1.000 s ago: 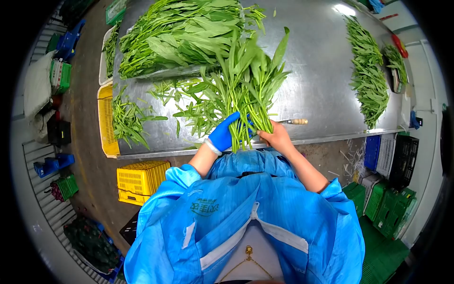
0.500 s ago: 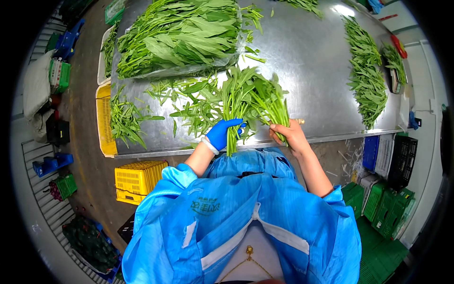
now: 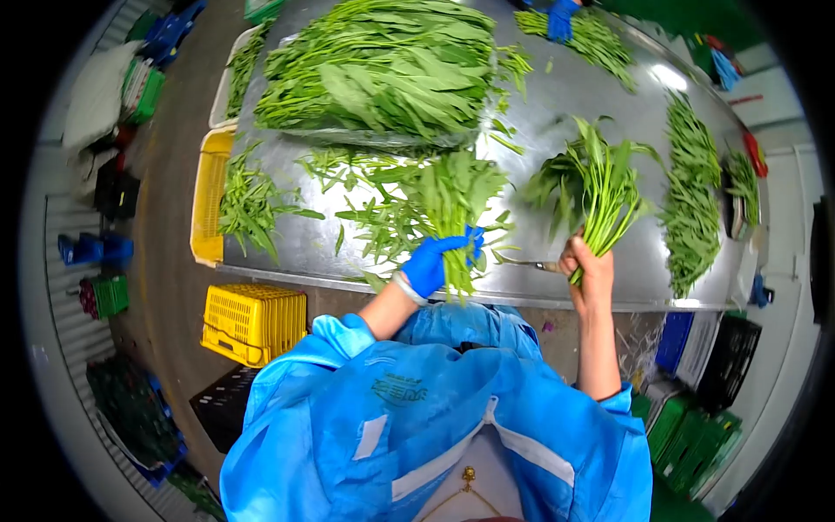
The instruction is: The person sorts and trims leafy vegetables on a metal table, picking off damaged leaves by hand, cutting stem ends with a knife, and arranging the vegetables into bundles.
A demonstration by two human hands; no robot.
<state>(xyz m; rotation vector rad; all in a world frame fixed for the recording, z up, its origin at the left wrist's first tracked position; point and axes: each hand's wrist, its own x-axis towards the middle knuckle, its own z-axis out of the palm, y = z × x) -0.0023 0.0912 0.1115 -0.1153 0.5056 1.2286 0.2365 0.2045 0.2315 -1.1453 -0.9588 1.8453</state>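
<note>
My left hand (image 3: 433,265), in a blue glove, is closed around the stems of a bunch of water spinach (image 3: 461,196) above the table's near edge. My bare right hand (image 3: 591,274) grips a second bunch of water spinach (image 3: 609,196) by its lower stems, leaves upward, apart from the first. A small knife (image 3: 545,265) shows just left of my right hand; I cannot tell whether the fingers touch it. Loose water spinach (image 3: 374,217) lies left of and behind the left bunch.
On the metal table (image 3: 348,271) stand a large heap of water spinach (image 3: 383,74) at back left and a long row of it (image 3: 691,200) at right. Another person's blue-gloved hand (image 3: 561,19) touches greens at the far edge. A yellow crate (image 3: 252,324) sits below left.
My right hand has moved right and away from the left bunch, carrying its own bunch. The knife now shows more fully. Another person's gloved hand has come into view, as the view shifted.
</note>
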